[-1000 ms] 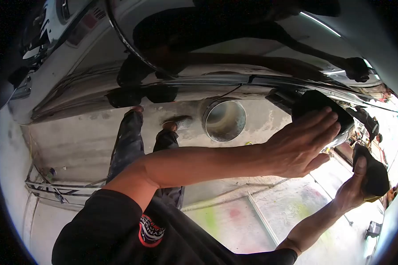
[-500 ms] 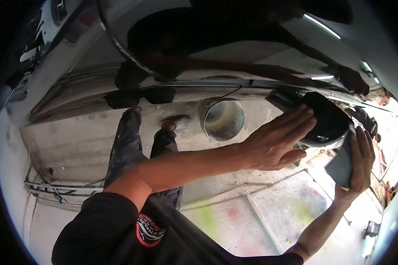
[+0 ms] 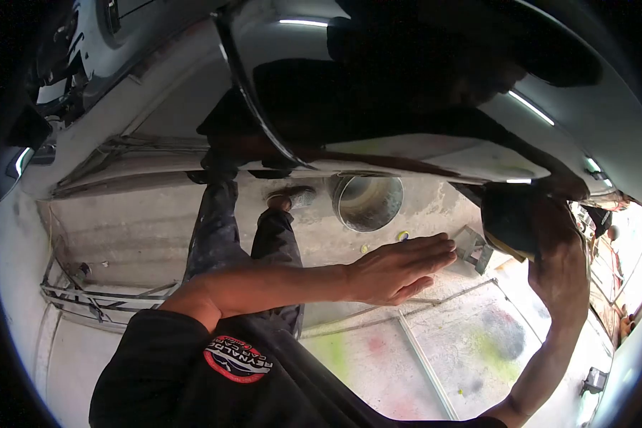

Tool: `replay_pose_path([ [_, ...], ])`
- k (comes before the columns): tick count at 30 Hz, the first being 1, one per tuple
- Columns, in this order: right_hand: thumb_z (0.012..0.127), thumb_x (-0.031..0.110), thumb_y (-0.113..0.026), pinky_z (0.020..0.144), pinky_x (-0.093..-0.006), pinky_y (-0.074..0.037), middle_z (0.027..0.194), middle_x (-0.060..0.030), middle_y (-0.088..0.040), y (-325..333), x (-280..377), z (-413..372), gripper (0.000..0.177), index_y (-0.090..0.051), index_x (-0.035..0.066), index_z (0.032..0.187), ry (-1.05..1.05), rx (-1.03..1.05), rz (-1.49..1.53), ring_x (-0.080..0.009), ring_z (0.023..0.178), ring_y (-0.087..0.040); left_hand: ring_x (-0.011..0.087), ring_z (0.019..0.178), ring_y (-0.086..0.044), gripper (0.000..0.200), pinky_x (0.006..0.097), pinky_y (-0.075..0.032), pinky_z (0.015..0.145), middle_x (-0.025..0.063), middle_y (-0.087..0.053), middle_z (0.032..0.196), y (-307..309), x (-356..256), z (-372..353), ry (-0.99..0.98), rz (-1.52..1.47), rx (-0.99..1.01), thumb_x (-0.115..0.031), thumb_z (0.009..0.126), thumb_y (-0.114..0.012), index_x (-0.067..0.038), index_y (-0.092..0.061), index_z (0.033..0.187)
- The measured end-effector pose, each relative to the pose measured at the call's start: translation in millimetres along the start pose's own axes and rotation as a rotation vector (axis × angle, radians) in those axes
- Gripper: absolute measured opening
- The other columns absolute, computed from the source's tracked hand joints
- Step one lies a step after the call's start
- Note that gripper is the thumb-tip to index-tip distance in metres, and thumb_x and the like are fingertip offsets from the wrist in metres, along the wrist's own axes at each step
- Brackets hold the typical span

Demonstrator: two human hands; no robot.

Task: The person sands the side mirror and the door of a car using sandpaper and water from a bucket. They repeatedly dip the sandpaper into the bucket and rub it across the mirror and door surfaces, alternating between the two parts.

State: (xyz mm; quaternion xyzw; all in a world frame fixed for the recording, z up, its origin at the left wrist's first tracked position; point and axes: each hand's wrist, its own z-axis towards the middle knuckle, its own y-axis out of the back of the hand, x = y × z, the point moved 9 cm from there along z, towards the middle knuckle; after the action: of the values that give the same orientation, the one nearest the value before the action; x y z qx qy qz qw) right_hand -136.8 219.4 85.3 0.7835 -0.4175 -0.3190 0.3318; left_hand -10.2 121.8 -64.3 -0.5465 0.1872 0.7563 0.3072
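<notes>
My left hand (image 3: 403, 271) is stretched out flat in the air below the glossy black car panel (image 3: 406, 93). Its fingers point right and touch nothing. At the right, my right hand (image 3: 560, 257) is wrapped round a dark grey sheet of sandpaper (image 3: 506, 220) with a tan lower edge. The sheet sits at the panel's lower right edge, its far part in shadow. My right fingertips are hard to make out against the black surface.
A round metal bucket (image 3: 369, 203) stands on the concrete floor under the panel's edge. A small grey box-like item (image 3: 472, 250) lies beyond my left fingertips. Metal rails (image 3: 107, 299) run along the lower left. A small black lamp (image 3: 594, 381) is at the lower right.
My left hand has drawn back leftward and down, away from the black part at the right. My right hand has moved up with the sandpaper to the panel's edge. The view has shifted.
</notes>
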Motion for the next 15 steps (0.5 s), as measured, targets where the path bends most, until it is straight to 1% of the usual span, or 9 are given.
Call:
replay_pose_path([
  [2, 0.075, 0.001, -0.070, 0.101, -0.0464, -0.053, 0.118, -0.0215, -0.070, -10.4, 3.2, 11.3, 0.045, -0.069, -0.001, 0.120, 0.026, 0.002, -0.001, -0.0381, 0.109, -0.065, 0.0323, 0.150, -0.037, 0.062, 0.0439, -0.036, 0.123, 0.0185, -0.040, 0.160, 3.3, 2.6, -5.6, 0.010, 0.019, 0.013, -0.010, 0.098, -0.065, 0.002, -0.040, 0.153],
  [3, 0.076, 0.004, -0.070, 0.098, -0.0460, -0.054, 0.114, -0.0206, -0.070, -20.7, 0.3, 13.3, 0.041, -0.070, 0.000, 0.118, 0.011, 0.042, -0.013, -0.0371, 0.104, -0.065, 0.0320, 0.150, -0.037, 0.062, 0.0437, -0.036, 0.124, 0.0180, -0.040, 0.160, 4.9, 3.6, -7.9, 0.014, 0.029, 0.019, -0.010, 0.098, -0.065, 0.002, -0.040, 0.153],
  [6, 0.077, 0.006, -0.068, 0.090, -0.0456, -0.054, 0.106, -0.0179, -0.070, -40.9, -3.8, 20.1, 0.035, -0.070, 0.001, 0.112, 0.008, 0.120, -0.053, -0.0355, 0.095, -0.064, 0.0316, 0.151, -0.036, 0.062, 0.0433, -0.036, 0.124, 0.0173, -0.039, 0.161, 7.3, 2.9, -8.9, 0.029, 0.051, 0.031, -0.010, 0.098, -0.065, 0.001, -0.040, 0.154],
  [8, 0.072, -0.006, -0.063, 0.094, -0.0473, -0.053, 0.115, -0.0217, -0.070, -43.1, -0.1, 22.1, 0.045, -0.068, -0.002, 0.116, -0.025, 0.223, -0.018, -0.0402, 0.102, -0.066, 0.0315, 0.151, -0.036, 0.062, 0.0432, -0.036, 0.124, 0.0173, -0.039, 0.160, 10.2, 1.3, -9.2, 0.007, 0.035, 0.007, -0.010, 0.098, -0.066, 0.001, -0.040, 0.154],
  [10, 0.075, -0.001, -0.065, 0.094, -0.0455, -0.054, 0.110, -0.0202, -0.071, -11.7, 17.8, 16.7, 0.040, -0.069, -0.001, 0.115, 0.072, 0.075, 0.012, -0.0379, 0.102, -0.066, 0.0316, 0.151, -0.036, 0.062, 0.0430, -0.037, 0.123, 0.0174, -0.039, 0.160, 13.2, 0.9, -9.6, -0.002, 0.028, -0.008, -0.009, 0.097, -0.066, 0.000, -0.041, 0.153],
  [12, 0.076, 0.000, -0.065, 0.096, -0.0445, -0.054, 0.109, -0.0201, -0.071, 2.8, 29.4, 12.2, 0.039, -0.070, -0.001, 0.115, 0.116, -0.009, 0.039, -0.0370, 0.104, -0.066, 0.0317, 0.151, -0.037, 0.062, 0.0429, -0.038, 0.123, 0.0175, -0.039, 0.160, 16.0, 1.9, -10.1, -0.004, 0.035, -0.016, -0.009, 0.097, -0.066, -0.001, -0.042, 0.153],
  [14, 0.075, -0.003, -0.062, 0.098, -0.0441, -0.054, 0.110, -0.0216, -0.071, 2.3, 32.6, 10.1, 0.041, -0.070, -0.003, 0.116, 0.108, -0.029, 0.067, -0.0373, 0.108, -0.067, 0.0318, 0.150, -0.037, 0.061, 0.0429, -0.038, 0.122, 0.0176, -0.040, 0.160, 16.1, 2.1, -8.9, -0.005, 0.038, -0.021, -0.009, 0.097, -0.066, -0.001, -0.042, 0.152],
  [15, 0.075, -0.004, -0.061, 0.099, -0.0444, -0.054, 0.110, -0.0217, -0.071, -8.3, 31.9, 11.6, 0.041, -0.070, -0.003, 0.115, 0.091, 0.002, 0.100, -0.0369, 0.108, -0.067, 0.0319, 0.150, -0.038, 0.061, 0.0429, -0.039, 0.122, 0.0176, -0.040, 0.160, 16.4, 2.5, -7.7, -0.007, 0.042, -0.024, -0.009, 0.097, -0.066, -0.001, -0.043, 0.152],
])
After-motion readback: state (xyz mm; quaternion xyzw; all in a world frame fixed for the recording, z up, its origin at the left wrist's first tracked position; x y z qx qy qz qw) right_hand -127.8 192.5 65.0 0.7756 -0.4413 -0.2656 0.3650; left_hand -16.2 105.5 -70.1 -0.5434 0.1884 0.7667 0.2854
